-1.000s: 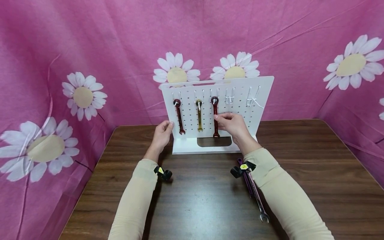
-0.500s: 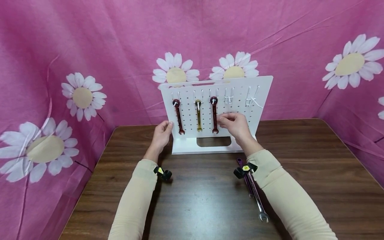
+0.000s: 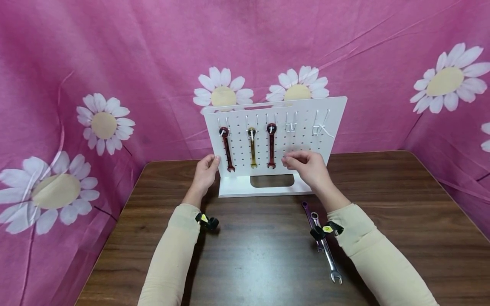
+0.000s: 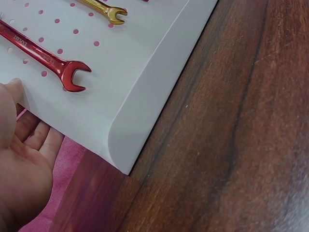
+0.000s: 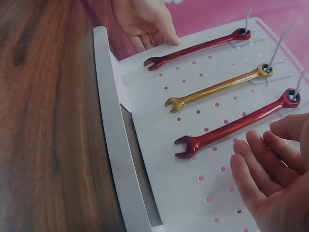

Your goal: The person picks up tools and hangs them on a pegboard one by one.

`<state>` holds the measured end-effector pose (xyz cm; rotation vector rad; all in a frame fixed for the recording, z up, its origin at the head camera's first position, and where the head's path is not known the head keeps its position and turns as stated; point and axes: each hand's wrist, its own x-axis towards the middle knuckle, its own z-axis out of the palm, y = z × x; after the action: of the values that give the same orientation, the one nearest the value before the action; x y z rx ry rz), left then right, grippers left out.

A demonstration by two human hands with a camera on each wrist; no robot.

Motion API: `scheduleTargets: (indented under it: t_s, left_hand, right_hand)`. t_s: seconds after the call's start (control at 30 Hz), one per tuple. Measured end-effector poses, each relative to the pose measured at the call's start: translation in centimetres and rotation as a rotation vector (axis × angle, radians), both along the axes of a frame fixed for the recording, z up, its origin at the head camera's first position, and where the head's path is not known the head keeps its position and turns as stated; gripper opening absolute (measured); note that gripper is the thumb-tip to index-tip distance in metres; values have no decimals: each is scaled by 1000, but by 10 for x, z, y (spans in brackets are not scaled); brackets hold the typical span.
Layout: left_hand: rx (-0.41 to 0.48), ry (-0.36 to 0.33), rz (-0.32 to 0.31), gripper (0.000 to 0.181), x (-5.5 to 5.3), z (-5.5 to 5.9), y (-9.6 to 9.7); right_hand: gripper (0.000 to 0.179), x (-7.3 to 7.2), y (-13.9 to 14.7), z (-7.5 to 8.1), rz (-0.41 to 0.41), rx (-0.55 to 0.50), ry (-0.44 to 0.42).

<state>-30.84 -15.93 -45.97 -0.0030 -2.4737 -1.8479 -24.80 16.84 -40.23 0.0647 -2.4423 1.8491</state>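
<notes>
A white pegboard stand point(image 3: 234, 185) faces me on the table. My left hand point(image 3: 206, 173) grips its left edge, thumb in front and fingers behind, as the left wrist view shows. From its hooks hang a red wrench point(image 3: 227, 149), a gold wrench point(image 3: 253, 149) and another red wrench point(image 3: 271, 146), all with open ends downward. My right hand point(image 3: 311, 168) is in front of the board's right half, just right of the second red wrench. Its fingers point(image 5: 246, 182) are loosely bent and hold nothing in the right wrist view.
Two white hooks, a left one point(image 3: 291, 126) and a right one point(image 3: 318, 128), carry no wrench. A purple wrench point(image 3: 307, 211) and a silver wrench point(image 3: 331, 262) lie on the wooden table point(image 3: 249, 238), partly under my right wrist. A pink flowered cloth point(image 3: 164, 51) hangs behind.
My right hand has let go of the second red wrench and moved right and slightly down from it. That wrench hangs on its hook. My left hand stays on the pegboard edge.
</notes>
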Motion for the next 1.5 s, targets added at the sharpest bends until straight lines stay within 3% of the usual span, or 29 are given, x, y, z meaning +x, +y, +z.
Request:
scheduleTargets:
  t_s: [0.27, 0.57, 0.93, 1.13, 1.5]
  left_hand:
    - [16, 5, -8, 34, -1, 0, 2]
    - [52, 41, -11, 31, -1, -4, 2]
    - [17, -2, -17, 33, 3, -5, -2]
    - [15, 13, -21, 35, 3, -1, -2]
    - [45, 5, -20, 36, 2, 0, 0]
  right_hand:
    - [34, 23, 12, 5, 24, 115, -3]
    - [26, 51, 23, 4, 57, 124, 17]
    - [21, 76, 30, -8, 82, 198, 12]
    - [20, 91, 35, -7, 81, 252, -13]
    - [19, 110, 51, -16, 129, 226, -38]
